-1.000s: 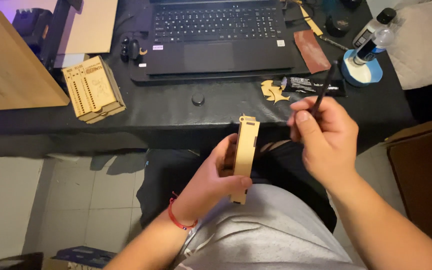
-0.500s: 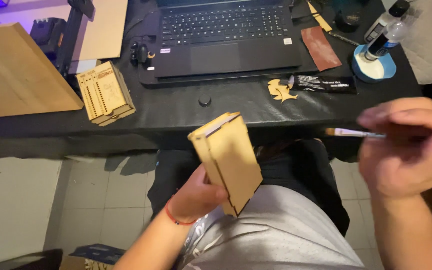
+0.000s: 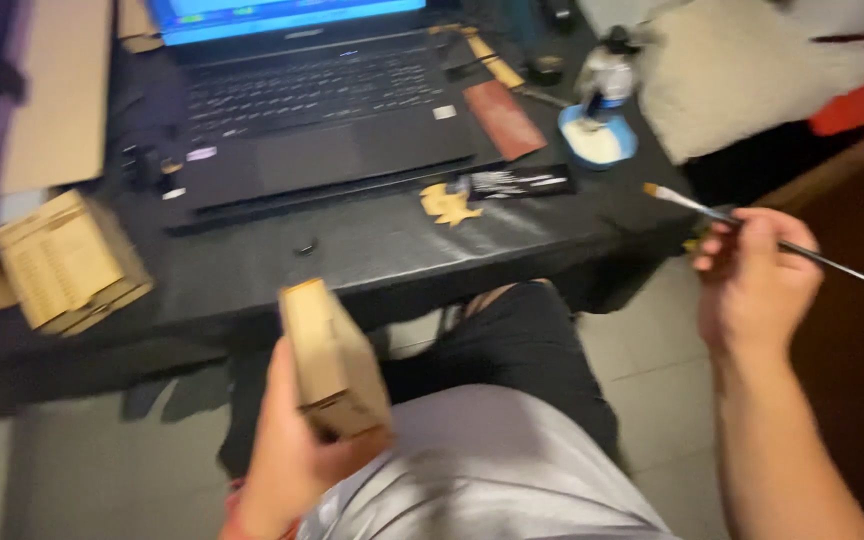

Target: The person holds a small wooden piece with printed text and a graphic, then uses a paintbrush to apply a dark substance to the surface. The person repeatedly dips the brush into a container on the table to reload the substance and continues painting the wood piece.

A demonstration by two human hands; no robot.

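Holding a small wooden box (image 3: pixel 332 365), the left hand (image 3: pixel 287 455) wraps its fingers round the bottom part, over the lap and below the front edge of the tabletop (image 3: pixel 372 260). The box is tilted, w/ one thin side facing up. The right hand (image 3: pixel 757 290) is up by the right edge of the tabletop, fingers pressed together on a thin paintbrush (image 3: pixel 767 238); the brush tip points left toward the table & the dark handle sticks out to the right. On the tabletop sits a black laptop (image 3: pixel 302 120) at the back, screen lit. A 2nd wooden box (image 3: pixel 67 262) stands near the front left corner. Near the right edge are a blue dish (image 3: pixel 597 140) w/ white stuff in it, a brown flat piece (image 3: pixel 502 118), a black strip (image 3: pixel 512 182) and a little yellow cut-out (image 3: pixel 449 205) just beside the strip. Picture is blurry, so small bits are hard to tell.
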